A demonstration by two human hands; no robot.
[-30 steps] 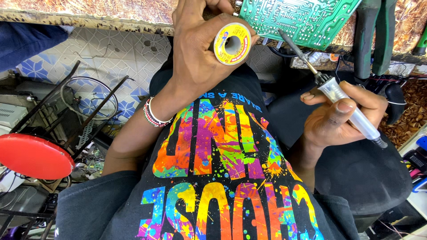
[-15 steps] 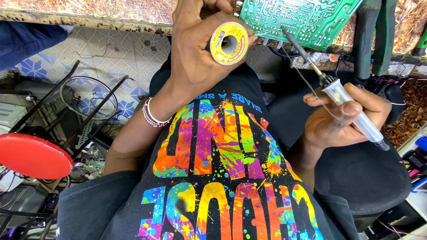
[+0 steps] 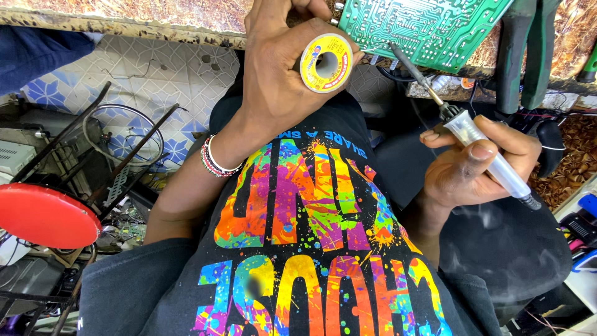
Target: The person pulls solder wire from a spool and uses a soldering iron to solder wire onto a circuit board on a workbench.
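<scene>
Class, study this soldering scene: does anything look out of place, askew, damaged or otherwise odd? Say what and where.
The green circuit board sits askew, tilted and overhanging the worn bench edge. The clear-handled soldering iron in the right hand has its tip at the board's lower edge, while the left hand holds the yellow solder spool beside it. Nothing looks spilled.

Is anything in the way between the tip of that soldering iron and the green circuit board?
Nothing visible. The soldering iron in the right hand reaches the circuit board with its tip at the lower edge. The solder spool in the left hand sits off to the side.
</scene>
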